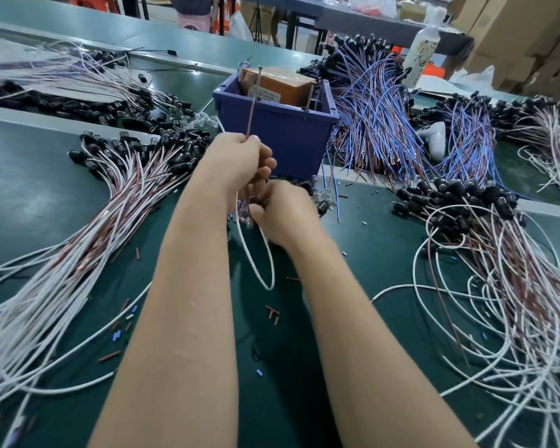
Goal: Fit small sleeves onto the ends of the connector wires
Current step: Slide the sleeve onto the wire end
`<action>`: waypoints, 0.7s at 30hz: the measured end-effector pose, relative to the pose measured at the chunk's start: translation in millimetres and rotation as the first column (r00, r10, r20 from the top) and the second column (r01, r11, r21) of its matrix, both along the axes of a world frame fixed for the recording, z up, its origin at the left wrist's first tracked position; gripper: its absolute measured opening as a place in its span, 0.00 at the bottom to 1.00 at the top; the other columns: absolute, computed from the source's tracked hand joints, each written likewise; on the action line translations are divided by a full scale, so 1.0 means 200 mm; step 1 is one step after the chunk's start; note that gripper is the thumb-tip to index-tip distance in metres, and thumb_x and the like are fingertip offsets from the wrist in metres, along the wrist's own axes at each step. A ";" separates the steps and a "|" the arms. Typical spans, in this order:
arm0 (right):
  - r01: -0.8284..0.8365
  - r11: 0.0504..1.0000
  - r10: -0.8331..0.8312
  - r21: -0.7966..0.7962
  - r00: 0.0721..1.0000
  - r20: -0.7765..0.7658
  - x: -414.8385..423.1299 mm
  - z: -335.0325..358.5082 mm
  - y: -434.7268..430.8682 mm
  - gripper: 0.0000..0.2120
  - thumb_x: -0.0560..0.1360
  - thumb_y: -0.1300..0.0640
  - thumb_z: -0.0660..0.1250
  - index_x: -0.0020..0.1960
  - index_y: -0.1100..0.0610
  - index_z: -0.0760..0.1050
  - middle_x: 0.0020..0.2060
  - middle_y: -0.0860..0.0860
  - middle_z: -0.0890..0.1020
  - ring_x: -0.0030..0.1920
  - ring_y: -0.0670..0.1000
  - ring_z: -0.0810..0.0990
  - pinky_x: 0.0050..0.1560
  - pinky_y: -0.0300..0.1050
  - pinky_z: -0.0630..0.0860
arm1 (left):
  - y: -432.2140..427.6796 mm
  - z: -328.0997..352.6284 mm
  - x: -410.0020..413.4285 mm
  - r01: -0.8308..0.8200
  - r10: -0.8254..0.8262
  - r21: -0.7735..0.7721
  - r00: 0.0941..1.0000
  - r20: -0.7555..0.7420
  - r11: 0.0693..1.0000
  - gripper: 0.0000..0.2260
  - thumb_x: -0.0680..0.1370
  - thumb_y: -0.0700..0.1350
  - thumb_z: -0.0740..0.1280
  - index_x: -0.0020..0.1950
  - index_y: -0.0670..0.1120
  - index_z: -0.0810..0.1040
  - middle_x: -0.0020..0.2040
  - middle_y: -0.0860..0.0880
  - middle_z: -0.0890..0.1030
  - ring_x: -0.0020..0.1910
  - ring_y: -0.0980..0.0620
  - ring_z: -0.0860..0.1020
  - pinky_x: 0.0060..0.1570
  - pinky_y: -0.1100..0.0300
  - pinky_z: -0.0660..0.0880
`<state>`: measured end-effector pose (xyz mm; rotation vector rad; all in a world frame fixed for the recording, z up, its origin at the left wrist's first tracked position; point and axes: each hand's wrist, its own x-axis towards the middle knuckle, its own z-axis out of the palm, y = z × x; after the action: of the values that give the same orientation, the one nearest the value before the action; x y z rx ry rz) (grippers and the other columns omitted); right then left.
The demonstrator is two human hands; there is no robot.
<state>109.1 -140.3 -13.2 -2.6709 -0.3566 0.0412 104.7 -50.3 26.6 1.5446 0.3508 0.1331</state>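
Note:
My left hand (240, 160) pinches a thin brown wire (252, 105) that stands straight up out of its fingers, tip near the blue bin. My right hand (283, 211) sits just below and to the right, fingers curled around wires at a cluster of clear and black connectors (320, 197); what it pinches is hidden. A white wire (256, 263) loops down from between both hands onto the green table. Small loose sleeves (272, 313), brown, blue and white, lie scattered on the mat near my forearms.
A blue bin (288, 137) with an orange box stands right behind my hands. A white-and-brown wire bundle (78, 253) spreads at left, another (514, 286) at right, a blue-and-brown bundle (375, 118) at back right. A white bottle (421, 53) stands far right.

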 end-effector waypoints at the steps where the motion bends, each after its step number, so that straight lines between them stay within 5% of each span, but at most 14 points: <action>1: -0.004 1.000 0.005 -0.019 1.000 0.017 -0.01 -0.02 0.02 0.12 0.76 0.52 0.65 0.56 0.57 0.76 0.53 0.55 0.81 0.56 0.60 0.76 0.53 0.50 0.75 | 0.00 0.00 0.00 0.013 -0.013 -0.007 1.000 -0.009 1.000 0.15 0.83 0.43 0.54 0.38 0.44 0.73 0.33 0.49 0.76 0.20 0.61 0.69 0.21 0.70 0.68; 4: 0.003 1.000 -0.004 0.019 1.000 0.030 -0.01 -0.04 0.03 0.11 0.76 0.55 0.63 0.56 0.58 0.74 0.53 0.56 0.80 0.54 0.60 0.76 0.50 0.50 0.74 | -0.01 0.00 0.00 0.028 -0.027 0.013 1.000 -0.013 1.000 0.14 0.82 0.43 0.57 0.37 0.43 0.73 0.30 0.49 0.73 0.16 0.60 0.65 0.18 0.71 0.61; 7: 0.013 0.969 -0.004 0.245 0.999 -0.037 0.02 0.00 0.00 0.15 0.76 0.58 0.61 0.62 0.59 0.73 0.54 0.58 0.80 0.53 0.58 0.77 0.50 0.48 0.72 | 0.01 -0.02 0.00 0.007 0.002 0.235 0.999 -0.037 0.972 0.13 0.80 0.46 0.61 0.36 0.45 0.73 0.31 0.51 0.76 0.19 0.58 0.67 0.20 0.70 0.61; 9: 0.050 0.856 -0.022 0.515 0.998 -0.060 0.04 0.06 -0.04 0.18 0.76 0.62 0.60 0.65 0.58 0.72 0.53 0.56 0.81 0.49 0.53 0.77 0.56 0.50 0.73 | 0.02 -0.03 -0.01 0.009 0.001 0.364 1.000 -0.026 0.931 0.11 0.79 0.47 0.62 0.38 0.45 0.75 0.34 0.51 0.79 0.25 0.56 0.69 0.24 0.65 0.63; 12: 0.084 0.635 -0.002 0.768 0.994 -0.108 0.05 0.14 -0.13 0.10 0.75 0.66 0.62 0.54 0.56 0.75 0.36 0.52 0.81 0.34 0.48 0.78 0.42 0.47 0.80 | 0.01 -0.02 -0.03 0.100 -0.110 0.421 0.994 0.000 0.901 0.10 0.77 0.51 0.65 0.47 0.46 0.80 0.40 0.50 0.81 0.29 0.56 0.71 0.28 0.62 0.65; 15: 0.098 0.528 0.049 0.843 0.988 -0.146 0.05 0.18 -0.21 0.04 0.76 0.65 0.65 0.46 0.57 0.74 0.34 0.55 0.80 0.29 0.47 0.81 0.34 0.40 0.79 | 0.00 0.00 -0.05 0.216 -0.237 0.379 0.971 0.010 0.900 0.09 0.76 0.54 0.67 0.49 0.49 0.81 0.37 0.53 0.80 0.27 0.59 0.71 0.26 0.66 0.67; 21: 0.093 0.572 0.053 0.815 0.987 -0.150 0.08 0.19 -0.29 0.06 0.76 0.58 0.68 0.40 0.56 0.75 0.31 0.49 0.79 0.28 0.44 0.74 0.33 0.37 0.72 | -0.01 0.03 -0.08 0.342 -0.359 0.314 0.933 -0.003 0.886 0.07 0.77 0.46 0.69 0.50 0.44 0.81 0.33 0.52 0.82 0.20 0.60 0.64 0.20 0.70 0.61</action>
<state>124.1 -198.4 25.0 -1.7045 -0.2097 0.0621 88.4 -53.1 31.8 1.8874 -0.0021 -0.0573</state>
